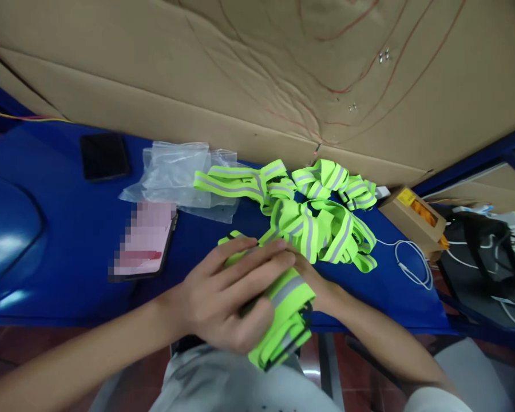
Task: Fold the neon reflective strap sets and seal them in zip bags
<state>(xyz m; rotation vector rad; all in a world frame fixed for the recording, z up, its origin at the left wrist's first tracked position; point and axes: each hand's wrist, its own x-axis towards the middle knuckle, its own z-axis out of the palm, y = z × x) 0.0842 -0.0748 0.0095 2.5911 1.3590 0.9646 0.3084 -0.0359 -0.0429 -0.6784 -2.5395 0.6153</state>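
A folded bundle of neon yellow-green reflective strap (289, 294), with a grey stripe and black trim, is held up at the table's front edge, above my lap. My left hand (236, 294) is closed over the top and left side of it, fingers bent across the strap. Behind the bundle, on its right, my right hand (313, 280) grips it too; most of its fingers are hidden by the strap and the left hand. Just beyond lies a pile of similar reflective straps (321, 232), loosely looped and tangled, with another looped strap (240, 180) to its left.
Clear plastic bags (175, 171) lie at the back of the blue table (68, 229). A phone (143, 240) and a black flat object (104, 155) are on the left. At right are a white cable (412, 269), a cardboard box (414, 217) and a black bag (480, 257). Cardboard rises behind.
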